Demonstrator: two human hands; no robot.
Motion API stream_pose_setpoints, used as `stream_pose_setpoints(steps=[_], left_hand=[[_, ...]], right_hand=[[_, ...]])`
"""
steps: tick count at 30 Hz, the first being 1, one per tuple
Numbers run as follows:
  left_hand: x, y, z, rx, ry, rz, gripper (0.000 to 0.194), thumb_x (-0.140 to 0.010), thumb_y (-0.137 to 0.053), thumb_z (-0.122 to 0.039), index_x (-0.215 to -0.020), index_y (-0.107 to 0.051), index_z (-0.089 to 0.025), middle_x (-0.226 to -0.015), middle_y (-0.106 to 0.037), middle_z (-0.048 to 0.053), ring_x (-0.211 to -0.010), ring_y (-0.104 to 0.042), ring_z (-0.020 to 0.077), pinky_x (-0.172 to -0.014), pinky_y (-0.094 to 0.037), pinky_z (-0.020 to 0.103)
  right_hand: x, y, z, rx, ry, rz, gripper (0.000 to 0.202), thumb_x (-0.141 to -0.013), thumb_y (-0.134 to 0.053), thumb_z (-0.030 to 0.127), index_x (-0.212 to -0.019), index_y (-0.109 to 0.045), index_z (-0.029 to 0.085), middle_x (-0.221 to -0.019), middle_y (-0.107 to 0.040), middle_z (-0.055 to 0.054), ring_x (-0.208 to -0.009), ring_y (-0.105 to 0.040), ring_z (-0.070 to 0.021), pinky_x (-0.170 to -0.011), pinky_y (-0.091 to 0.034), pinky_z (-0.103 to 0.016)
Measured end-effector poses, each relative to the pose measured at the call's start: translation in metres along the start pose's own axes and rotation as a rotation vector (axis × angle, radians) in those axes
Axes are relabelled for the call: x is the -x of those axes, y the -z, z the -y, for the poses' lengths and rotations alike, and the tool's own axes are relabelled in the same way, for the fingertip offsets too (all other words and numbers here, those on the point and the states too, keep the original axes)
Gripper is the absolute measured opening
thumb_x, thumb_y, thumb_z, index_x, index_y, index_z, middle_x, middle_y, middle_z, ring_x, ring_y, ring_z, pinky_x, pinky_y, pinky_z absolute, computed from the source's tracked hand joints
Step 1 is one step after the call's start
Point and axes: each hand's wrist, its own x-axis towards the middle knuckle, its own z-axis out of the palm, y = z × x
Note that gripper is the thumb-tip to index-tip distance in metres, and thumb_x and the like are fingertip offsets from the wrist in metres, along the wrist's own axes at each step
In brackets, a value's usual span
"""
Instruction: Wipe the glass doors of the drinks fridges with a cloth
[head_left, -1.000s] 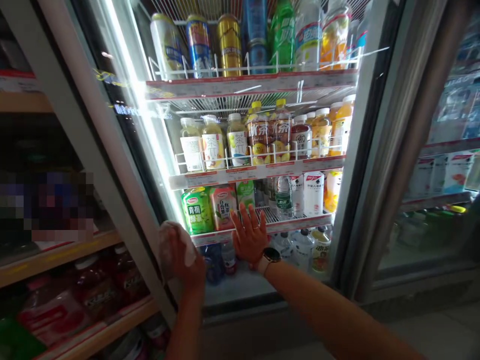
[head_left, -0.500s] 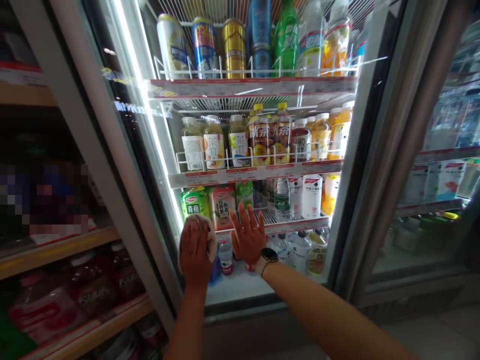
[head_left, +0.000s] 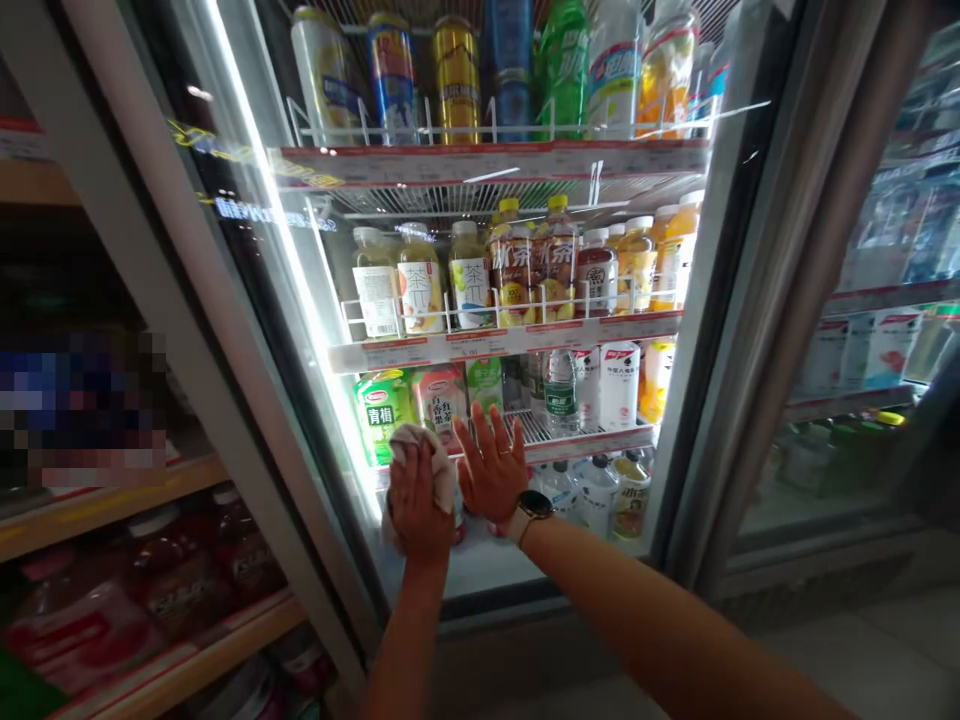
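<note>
My left hand (head_left: 421, 500) presses a pale crumpled cloth (head_left: 442, 470) flat against the glass door (head_left: 480, 575) of a lit drinks cooler. The cloth shows above the fingertips and on both sides of the hand. Just to the right, my right hand (head_left: 493, 465) is spread on the glass, holding nothing, with a ring on one finger and a watch (head_left: 534, 505) at the wrist. Behind the glass near the hands stand a green carton-like drink (head_left: 381, 405), a pink one (head_left: 437, 395) and a small clear bottle (head_left: 561, 390).
Cans (head_left: 456, 80) and bottles fill the upper shelf, and tea bottles (head_left: 471, 275) the middle one. A metal door frame (head_left: 780, 250) runs down the right, beside another cooler. At the left is an open wooden shelf (head_left: 172, 495) with drinks.
My left hand has moved right with the cloth, closer to my right hand. My right hand stays nearly in place. The view has shifted slightly.
</note>
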Motion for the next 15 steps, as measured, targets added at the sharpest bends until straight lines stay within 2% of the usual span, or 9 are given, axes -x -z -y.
stream_pose_setpoints(steps=[3, 6, 8, 12, 14, 15], left_hand=[[0.0, -0.004, -0.007, 0.043, -0.071, 0.051, 0.057, -0.093, -0.044, -0.014, -0.15, -0.033, -0.019, -0.147, -0.046, 0.01, -0.138, -0.042, 0.0227, -0.118, -0.034, 0.042], [-0.001, 0.004, 0.013, 0.018, -0.129, 0.06, 0.053, -0.093, -0.047, -0.016, -0.145, -0.042, -0.018, -0.147, -0.046, 0.01, -0.142, -0.035, 0.0239, -0.118, -0.033, 0.041], [-0.002, 0.015, 0.036, -0.028, -0.044, 0.031, 0.05, -0.092, -0.048, -0.017, -0.142, -0.047, -0.018, -0.148, -0.047, 0.01, -0.144, -0.032, 0.0247, -0.12, -0.03, 0.043], [-0.006, 0.038, 0.078, -0.133, 0.272, -0.118, 0.051, -0.089, -0.051, -0.022, -0.139, -0.05, -0.015, -0.147, -0.048, 0.013, -0.144, -0.032, 0.0284, -0.121, -0.026, 0.05], [-0.007, 0.043, 0.085, -0.149, 0.333, -0.181, 0.052, -0.089, -0.052, -0.022, -0.14, -0.049, -0.013, -0.146, -0.049, 0.015, -0.141, -0.037, 0.0291, -0.117, -0.033, 0.049], [-0.007, 0.042, 0.084, -0.136, 0.32, -0.198, 0.052, -0.09, -0.051, -0.021, -0.141, -0.047, -0.014, -0.146, -0.049, 0.015, -0.139, -0.041, 0.0284, -0.115, -0.036, 0.047]], right_hand=[[0.002, -0.003, -0.001, 0.001, -0.002, -0.017, 0.065, -0.09, -0.047, 0.029, -0.152, -0.032, 0.02, -0.154, -0.04, -0.013, -0.149, -0.02, -0.0282, -0.12, -0.012, -0.052], [0.003, -0.003, -0.001, 0.001, 0.004, 0.012, 0.067, -0.089, -0.049, 0.029, -0.152, -0.031, 0.018, -0.155, -0.037, -0.014, -0.149, -0.018, -0.0295, -0.12, -0.012, -0.053], [0.003, -0.001, -0.001, 0.005, 0.006, 0.029, 0.069, -0.09, -0.048, 0.027, -0.154, -0.026, 0.017, -0.157, -0.035, -0.013, -0.15, -0.017, -0.0292, -0.12, -0.012, -0.053], [0.001, 0.001, 0.0, 0.001, 0.006, 0.011, 0.07, -0.091, -0.045, 0.025, -0.155, -0.02, 0.018, -0.157, -0.034, -0.012, -0.149, -0.019, -0.0279, -0.12, -0.012, -0.053], [0.0, 0.002, 0.001, -0.01, 0.006, -0.001, 0.07, -0.09, -0.045, 0.025, -0.155, -0.02, 0.018, -0.156, -0.035, -0.013, -0.149, -0.02, -0.0284, -0.12, -0.012, -0.053], [-0.001, 0.002, 0.001, -0.015, 0.004, -0.005, 0.07, -0.09, -0.046, 0.025, -0.155, -0.021, 0.017, -0.156, -0.036, -0.013, -0.149, -0.02, -0.0287, -0.12, -0.012, -0.053]])
